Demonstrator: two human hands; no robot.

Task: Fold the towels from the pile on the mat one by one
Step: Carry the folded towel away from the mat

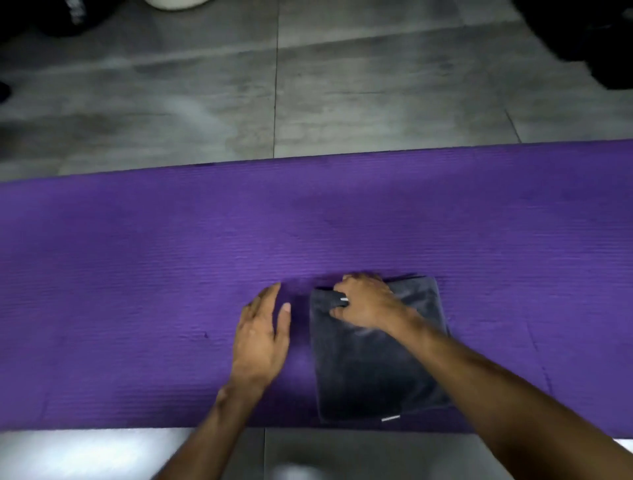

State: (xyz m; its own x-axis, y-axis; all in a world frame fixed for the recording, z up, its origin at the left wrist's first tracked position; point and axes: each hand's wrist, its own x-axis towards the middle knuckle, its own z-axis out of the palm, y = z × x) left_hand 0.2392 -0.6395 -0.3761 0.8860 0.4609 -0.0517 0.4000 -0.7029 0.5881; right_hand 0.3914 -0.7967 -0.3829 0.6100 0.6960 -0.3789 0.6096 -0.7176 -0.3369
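Observation:
A dark grey towel (373, 370), folded into a narrow rectangle, lies on the purple mat (137, 260) near its front edge, right of centre. My right hand (366, 301) is on the towel's far left corner with its fingers curled round the edge there. Just left of the towel, my left hand (262, 337) hovers over or lies on the mat with its fingers straight, and it holds nothing. No pile of towels is in view.
The mat runs across the whole width on a grey tiled floor (308, 85). Dark objects (582, 37) sit at the far right corner and at the far left. A white rounded thing (174, 2) shows at the top edge.

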